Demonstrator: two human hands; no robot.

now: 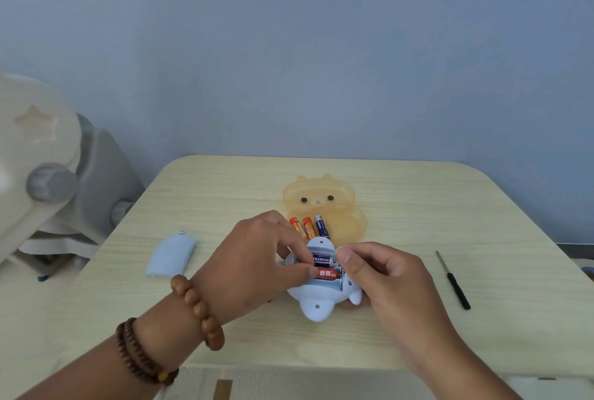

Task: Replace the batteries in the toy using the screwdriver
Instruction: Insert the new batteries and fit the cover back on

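Observation:
A pale blue toy [316, 301] lies upside down on the wooden table [418, 206], its battery bay open. In the bay sit a dark blue battery [321, 260] and a red battery [328, 273]. My left hand [257, 258] pinches the left end of the red battery with thumb and forefinger. My right hand [382, 274] holds the toy's right side, fingertips at the red battery's right end. A black screwdriver [454, 280] lies on the table to the right, untouched.
An orange bear-shaped box [340, 206] behind the toy holds three batteries [310, 226]. The toy's pale blue battery cover [172, 255] lies at the left. A cream and grey chair [48, 174] stands off the table's left edge.

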